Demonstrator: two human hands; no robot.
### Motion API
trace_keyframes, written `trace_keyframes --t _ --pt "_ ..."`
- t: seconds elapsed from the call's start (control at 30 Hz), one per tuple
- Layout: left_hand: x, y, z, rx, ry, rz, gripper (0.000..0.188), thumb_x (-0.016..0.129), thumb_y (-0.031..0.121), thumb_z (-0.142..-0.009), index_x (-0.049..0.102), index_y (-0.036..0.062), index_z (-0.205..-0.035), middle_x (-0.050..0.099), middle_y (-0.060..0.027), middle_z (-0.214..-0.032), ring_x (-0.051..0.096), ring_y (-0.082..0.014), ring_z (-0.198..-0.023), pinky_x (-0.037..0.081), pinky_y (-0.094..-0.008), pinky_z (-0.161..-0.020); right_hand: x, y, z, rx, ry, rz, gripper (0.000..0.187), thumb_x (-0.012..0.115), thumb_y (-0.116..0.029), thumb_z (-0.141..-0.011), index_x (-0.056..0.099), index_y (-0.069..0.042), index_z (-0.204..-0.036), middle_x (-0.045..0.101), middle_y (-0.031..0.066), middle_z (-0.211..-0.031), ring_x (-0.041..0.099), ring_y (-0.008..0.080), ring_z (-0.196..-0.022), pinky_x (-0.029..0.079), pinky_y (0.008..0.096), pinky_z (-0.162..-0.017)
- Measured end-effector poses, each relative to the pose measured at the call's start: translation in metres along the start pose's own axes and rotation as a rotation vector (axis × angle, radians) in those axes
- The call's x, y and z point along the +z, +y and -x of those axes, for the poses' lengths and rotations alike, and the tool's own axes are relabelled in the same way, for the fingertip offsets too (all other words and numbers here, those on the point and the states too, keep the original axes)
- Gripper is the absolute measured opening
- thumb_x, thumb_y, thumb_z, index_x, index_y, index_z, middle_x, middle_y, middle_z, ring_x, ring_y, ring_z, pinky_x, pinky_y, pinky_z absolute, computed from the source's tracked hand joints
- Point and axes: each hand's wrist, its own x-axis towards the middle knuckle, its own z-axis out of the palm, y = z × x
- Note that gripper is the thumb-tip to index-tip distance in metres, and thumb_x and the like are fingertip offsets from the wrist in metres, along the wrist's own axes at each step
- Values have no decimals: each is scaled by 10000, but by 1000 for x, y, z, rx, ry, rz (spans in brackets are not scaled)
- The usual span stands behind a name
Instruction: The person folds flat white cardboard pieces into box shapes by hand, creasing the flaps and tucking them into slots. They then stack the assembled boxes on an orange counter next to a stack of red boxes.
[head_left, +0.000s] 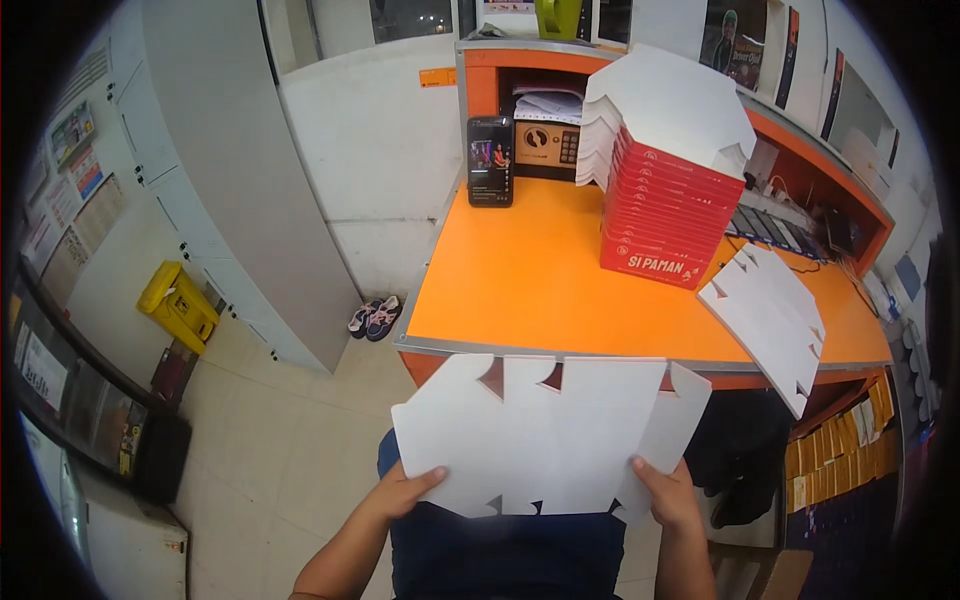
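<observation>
A flat white die-cut cardboard box blank [545, 430] hangs in front of my body, just below the front edge of the orange counter [520, 280]. My left hand [400, 492] grips its lower left edge, thumb on top. My right hand [668, 494] grips its lower right edge, where one side flap is bent up. On the counter stands a tall stack of folded red-and-white boxes [665, 190]. Another flat white blank [770, 320] lies at the counter's right front, overhanging the edge.
A black phone [490, 160] stands upright at the counter's back, beside a small safe with a keypad [545, 145]. A keyboard [765, 225] sits behind the stack. On the tiled floor to the left are a pair of shoes [375, 317] and a yellow floor sign [178, 305].
</observation>
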Motion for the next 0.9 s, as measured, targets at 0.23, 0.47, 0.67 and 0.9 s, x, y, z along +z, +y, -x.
trace_keyframes --t 0.23,0.47,0.67,0.9 --pt "-14 3 5 43 82 -35 553 687 273 -1019 523 -59 -1430 650 -162 -1314 613 -258 -1217 496 -401 -1035 13 -8 -1 -2 -146 59 425 684 -149 -1002 570 36 -1367 667 113 -1244 609 197 -1156 504 377 -993" --pt "-2 8 11 31 23 -199 564 641 299 -1030 483 -34 -1457 613 -154 -1347 573 -262 -1256 485 -422 -1039 22 -1 2 -57 -67 189 366 655 -174 -1022 605 42 -1312 690 112 -1188 637 193 -1095 524 365 -949" --pt "18 17 23 140 -52 -324 496 584 272 -1057 501 -29 -1443 603 -154 -1352 560 -268 -1261 464 -431 -1055 33 7 1 -124 -25 232 343 625 -175 -1031 615 49 -1291 697 128 -1161 642 197 -1076 520 362 -942" --pt "40 18 30 370 -22 -541 425 564 207 -1045 545 -38 -1392 605 -199 -1356 566 -315 -1277 448 -417 -1071 50 11 1 -216 -47 242 446 611 -168 -1024 516 59 -1396 639 156 -1280 606 221 -1165 486 381 -1005"
